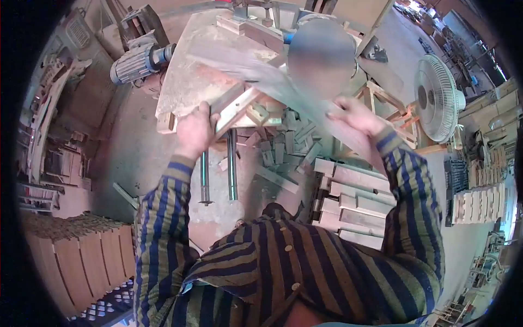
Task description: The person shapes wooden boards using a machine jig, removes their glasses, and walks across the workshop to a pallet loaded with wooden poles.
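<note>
My left hand (196, 129) is closed around the near end of a wooden bar (231, 97), part of a wooden frame at the front edge of the worktable (180, 82). A long, pale wooden board (272, 80), smeared by motion, slants across the table from upper left to lower right. Near its right end my right hand (354, 116) grips it, fingers bent round the edge. Behind the board, a round blurred patch hides part of the machine.
An electric motor (136, 62) sits left of the table. Wood offcuts (289, 139) litter the floor below. Stacked boards (354, 199) lie near my right side, with more planks (81, 256) at lower left. A standing fan (436, 98) is at the right.
</note>
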A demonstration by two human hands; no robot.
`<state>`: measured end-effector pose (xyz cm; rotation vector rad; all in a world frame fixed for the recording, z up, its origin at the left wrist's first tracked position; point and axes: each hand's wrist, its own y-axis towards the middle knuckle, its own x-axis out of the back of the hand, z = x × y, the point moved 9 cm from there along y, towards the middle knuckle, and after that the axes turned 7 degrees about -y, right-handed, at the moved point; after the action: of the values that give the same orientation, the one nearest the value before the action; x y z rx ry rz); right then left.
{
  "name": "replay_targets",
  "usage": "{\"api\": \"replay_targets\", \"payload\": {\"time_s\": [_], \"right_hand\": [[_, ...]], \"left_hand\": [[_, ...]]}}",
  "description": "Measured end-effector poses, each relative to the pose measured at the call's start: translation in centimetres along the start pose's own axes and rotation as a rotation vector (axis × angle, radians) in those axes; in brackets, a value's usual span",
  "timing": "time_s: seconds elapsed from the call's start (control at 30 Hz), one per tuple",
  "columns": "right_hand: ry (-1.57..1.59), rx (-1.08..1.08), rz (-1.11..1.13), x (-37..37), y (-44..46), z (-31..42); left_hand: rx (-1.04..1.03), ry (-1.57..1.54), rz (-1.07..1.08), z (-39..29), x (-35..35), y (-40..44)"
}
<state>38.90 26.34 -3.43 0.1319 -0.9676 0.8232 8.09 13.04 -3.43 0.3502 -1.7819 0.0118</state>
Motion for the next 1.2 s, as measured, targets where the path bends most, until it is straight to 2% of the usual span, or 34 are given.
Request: {"api": "replay_targets", "payload": {"time_s": [0.07, 0.2, 0.27, 0.3, 0.37, 0.4, 0.47, 0.5, 0.53, 0.57, 0.6, 0.63, 0.67, 0.8, 0.9, 0.97, 1.0, 1.03, 1.07, 1.13, 1.17, 1.2], "right_hand": [[0.035, 0.164, 0.018, -0.7, 7.2, -0.4], [0.217, 0.101, 0.166, -1.2, 12.5, 3.0], [0.401, -0.225, 0.349, -3.7, 10.8, 2.8], [0.393, -0.232, 0.348, -4.8, 9.9, 2.7], [0.157, -0.002, 0.337, -6.4, 8.3, 3.5], [0.149, -0.009, 0.338, -6.0, 7.7, 4.1], [0.055, -0.231, 0.422, -4.8, 6.7, 3.5], [0.238, -0.251, 0.289, -3.5, 7.9, 1.6], [0.236, -0.256, 0.297, -3.5, 9.3, 0.9], [0.321, -0.291, 0.098, -1.8, 11.1, 0.1], [0.402, -0.325, -0.103, -0.4, 12.3, -0.9], [0.400, -0.330, -0.096, -1.1, 13.4, -1.6], [0.433, -0.356, -0.073, -2.1, 14.7, -2.5], [0.541, -0.421, -0.109, -2.9, 15.9, -1.2], [0.547, -0.372, -0.110, -3.0, 17.4, -3.0], [0.620, -0.269, -0.154, -3.1, 18.3, -3.3], [0.620, -0.274, -0.160, -2.5, 17.9, -2.5], [0.490, -0.293, -0.128, -1.6, 17.1, -0.7], [0.360, -0.311, -0.096, -1.2, 16.5, 0.2], [0.352, -0.245, -0.112, -1.9, 18.1, -1.3], [0.335, -0.175, -0.129, -2.1, 18.9, -2.0], [0.338, -0.175, -0.119, -2.3, 18.9, -1.9]], "left_hand": [[-0.023, 0.014, 0.018, -0.5, -0.9, 1.2], [-0.102, 0.003, 0.022, -1.6, -1.0, 1.1], [-0.087, 0.016, 0.120, -1.4, -2.0, -1.5], [-0.087, 0.006, 0.119, -1.2, -1.8, -3.5], [-0.147, -0.068, 0.199, -1.4, -1.5, -7.0], [-0.147, -0.078, 0.197, -0.9, -0.5, -7.2], [-0.263, -0.461, 0.509, -0.9, -0.5, -7.3], [-0.302, -0.726, 0.466, -0.1, 0.4, -4.9], [-0.172, -0.907, 0.412, 0.4, 2.1, -1.3], [-0.037, -1.084, 0.353, 1.0, 3.5, 2.5], [-0.072, -1.330, 0.318, 1.7, 3.4, 6.5], [-0.037, -1.247, 0.285, 2.6, 3.8, 10.6], [0.088, -1.315, 0.195, 4.1, 3.1, 14.6], [0.418, -1.502, 0.212, 5.4, -2.7, 25.7], [0.373, -1.555, 0.249, 3.4, -5.5, 31.7], [0.553, -1.446, 0.203, 3.5, -7.0, 33.8], [0.548, -1.448, 0.211, 3.7, -8.2, 35.5], [0.451, -1.195, 0.102, 5.3, -8.5, 37.6], [0.475, -1.268, 0.067, 5.4, -8.0, 37.6], [0.519, -1.414, -0.011, 6.0, -7.5, 38.1], [0.410, -1.489, 0.009, 5.8, -6.1, 40.0], [0.211, -1.310, -0.014, 4.8, -3.1, 40.0]]}}
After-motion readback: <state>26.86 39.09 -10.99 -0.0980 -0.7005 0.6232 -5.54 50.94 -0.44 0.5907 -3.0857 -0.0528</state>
